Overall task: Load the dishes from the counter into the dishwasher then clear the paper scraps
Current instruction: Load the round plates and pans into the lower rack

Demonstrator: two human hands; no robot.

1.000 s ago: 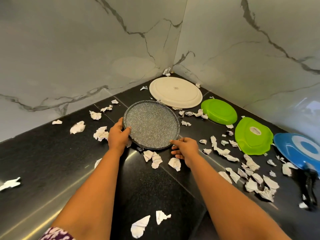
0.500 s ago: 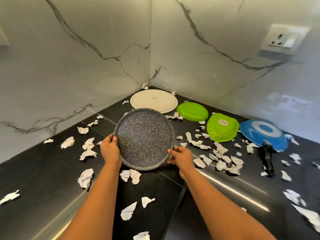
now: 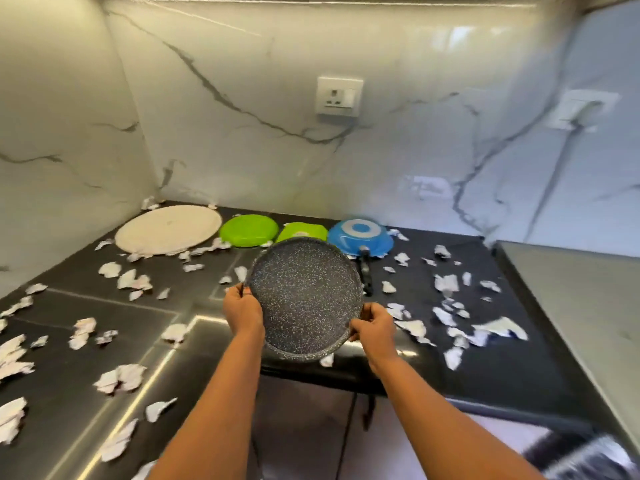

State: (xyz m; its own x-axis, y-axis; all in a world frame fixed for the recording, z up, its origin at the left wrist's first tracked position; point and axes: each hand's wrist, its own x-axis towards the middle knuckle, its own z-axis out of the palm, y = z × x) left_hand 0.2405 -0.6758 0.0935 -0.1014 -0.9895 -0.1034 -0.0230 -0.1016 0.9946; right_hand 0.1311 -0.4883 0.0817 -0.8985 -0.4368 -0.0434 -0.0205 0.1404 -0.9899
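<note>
Right here, the left hand (image 3: pixel 242 311) and the right hand (image 3: pixel 375 327) each curl round an opposite rim of the dark speckled plate (image 3: pixel 304 296), holding it tilted over the front edge of the black tabletop (image 3: pixel 519 372), with torn paper scraps (image 3: pixel 121 377) strewn all about. Further back, along the marble wall (image 3: pixel 242 150), lie a white plate (image 3: pixel 168 228), a round green plate (image 3: pixel 248 230), a second green dish (image 3: pixel 302 232) partly hidden behind the speckled plate, and a blue pan (image 3: pixel 360 235) turned bottom up, its black handle (image 3: pixel 365 271) pointing this way
</note>
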